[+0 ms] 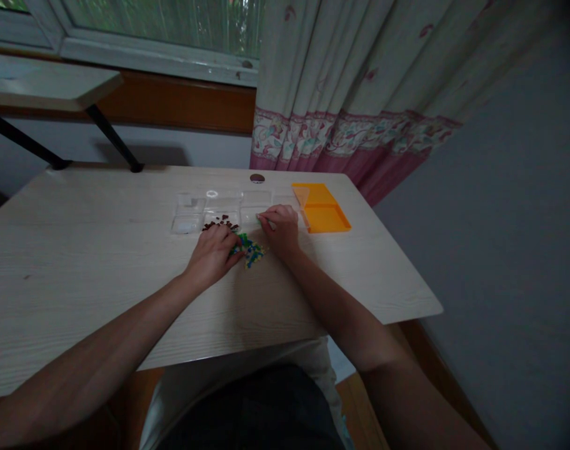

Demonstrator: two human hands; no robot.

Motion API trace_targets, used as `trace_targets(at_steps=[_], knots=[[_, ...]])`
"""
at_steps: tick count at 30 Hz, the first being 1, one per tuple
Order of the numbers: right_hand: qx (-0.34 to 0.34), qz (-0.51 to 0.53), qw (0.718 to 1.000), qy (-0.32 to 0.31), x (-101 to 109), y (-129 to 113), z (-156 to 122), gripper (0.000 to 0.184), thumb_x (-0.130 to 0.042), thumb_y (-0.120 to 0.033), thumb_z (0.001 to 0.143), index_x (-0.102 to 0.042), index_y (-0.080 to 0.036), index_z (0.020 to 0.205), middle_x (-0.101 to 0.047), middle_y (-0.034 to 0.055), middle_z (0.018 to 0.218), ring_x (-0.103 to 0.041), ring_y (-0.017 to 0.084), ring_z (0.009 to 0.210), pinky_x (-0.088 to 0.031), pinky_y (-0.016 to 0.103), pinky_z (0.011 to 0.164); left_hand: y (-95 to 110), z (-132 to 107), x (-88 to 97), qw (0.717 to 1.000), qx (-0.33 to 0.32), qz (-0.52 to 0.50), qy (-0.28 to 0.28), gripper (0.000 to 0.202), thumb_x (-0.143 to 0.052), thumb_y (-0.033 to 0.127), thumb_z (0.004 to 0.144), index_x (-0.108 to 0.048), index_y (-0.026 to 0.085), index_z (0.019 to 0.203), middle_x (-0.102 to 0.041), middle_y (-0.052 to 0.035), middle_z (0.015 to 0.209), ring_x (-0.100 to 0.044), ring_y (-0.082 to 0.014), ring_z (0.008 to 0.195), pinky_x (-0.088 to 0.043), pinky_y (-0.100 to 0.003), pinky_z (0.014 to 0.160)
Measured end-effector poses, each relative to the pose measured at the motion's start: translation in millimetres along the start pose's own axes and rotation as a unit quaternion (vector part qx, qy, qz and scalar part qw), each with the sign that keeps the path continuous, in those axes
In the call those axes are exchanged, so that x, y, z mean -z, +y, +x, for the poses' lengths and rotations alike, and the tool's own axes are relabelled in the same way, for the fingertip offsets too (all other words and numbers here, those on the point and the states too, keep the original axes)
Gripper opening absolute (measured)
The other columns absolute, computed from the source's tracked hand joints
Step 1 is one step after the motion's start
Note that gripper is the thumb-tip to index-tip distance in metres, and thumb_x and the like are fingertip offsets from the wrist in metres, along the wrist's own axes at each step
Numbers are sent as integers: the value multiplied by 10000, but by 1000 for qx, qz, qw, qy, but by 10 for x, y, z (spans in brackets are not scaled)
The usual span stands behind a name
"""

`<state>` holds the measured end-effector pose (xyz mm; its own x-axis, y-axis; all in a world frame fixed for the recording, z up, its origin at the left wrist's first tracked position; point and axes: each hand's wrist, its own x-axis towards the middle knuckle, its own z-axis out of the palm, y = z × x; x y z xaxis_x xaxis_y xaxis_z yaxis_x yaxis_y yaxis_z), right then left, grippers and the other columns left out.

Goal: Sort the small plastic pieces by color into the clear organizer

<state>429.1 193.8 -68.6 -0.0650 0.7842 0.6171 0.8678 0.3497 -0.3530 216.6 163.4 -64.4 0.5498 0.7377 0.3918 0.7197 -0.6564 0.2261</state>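
A loose pile of tiny green, blue and yellow pieces (253, 251) lies on the table. At its left edge my left hand (214, 253) is closed, thumb and fingers curled down to the pieces; what they grip, if anything, is too small to see. Behind that hand are small dark brown pieces (225, 221), at a clear plastic box (211, 204). My right hand (282, 226) pinches a small pale piece (259, 217) over another clear box (253, 199). Its other fingers are curled in.
An orange open case (323, 217) lies right of my right hand. More clear boxes (187, 223) stand in the row at left. A dark round spot (257, 179) is near the table's (172, 325) back edge. A raised shelf (50, 84) stands at back left, a curtain (313, 134) behind.
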Motion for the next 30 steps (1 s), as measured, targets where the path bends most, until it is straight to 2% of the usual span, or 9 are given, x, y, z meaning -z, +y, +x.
trace_targets(at_steps=[5,11,17,25,30], knots=[[-1,8,1000,-2,-5,5,-7,217,-582,-371,944,-746,-236,896,-678,28,939,-534,203,953,-354,358,870,8,-7,19,1000,-15,19,-2,170,-545,311,920,-665,197,957,-554,-89,967,-499,-260,939,-414,-404,822],[-7,13,1000,-12,11,-18,6,239,-569,-385,951,-745,-235,890,-680,31,930,-534,205,955,-349,363,875,26,-17,10,1000,-5,27,-4,218,-609,387,887,-658,198,986,-549,-87,966,-503,-270,952,-419,-412,832],[-6,17,1000,-17,24,-42,8,257,-557,-392,957,-743,-228,887,-681,34,931,-530,205,949,-351,364,873,44,-13,-6,1000,-9,7,-7,169,-621,351,883,-669,201,942,-559,-86,959,-505,-267,951,-419,-409,835],[-5,13,1000,-6,10,-22,-2,248,-565,-391,953,-747,-235,889,-679,35,932,-533,204,953,-355,363,876,62,-6,18,998,-22,52,-16,183,-578,342,911,-646,178,867,-570,-100,938,-519,-275,944,-418,-402,809],[-3,8,1000,-2,3,-18,-2,220,-584,-369,944,-744,-230,886,-679,33,932,-535,203,948,-359,359,871,67,-9,-8,998,-24,57,-4,194,-534,313,933,-646,171,862,-572,-106,930,-517,-275,943,-422,-409,812]])
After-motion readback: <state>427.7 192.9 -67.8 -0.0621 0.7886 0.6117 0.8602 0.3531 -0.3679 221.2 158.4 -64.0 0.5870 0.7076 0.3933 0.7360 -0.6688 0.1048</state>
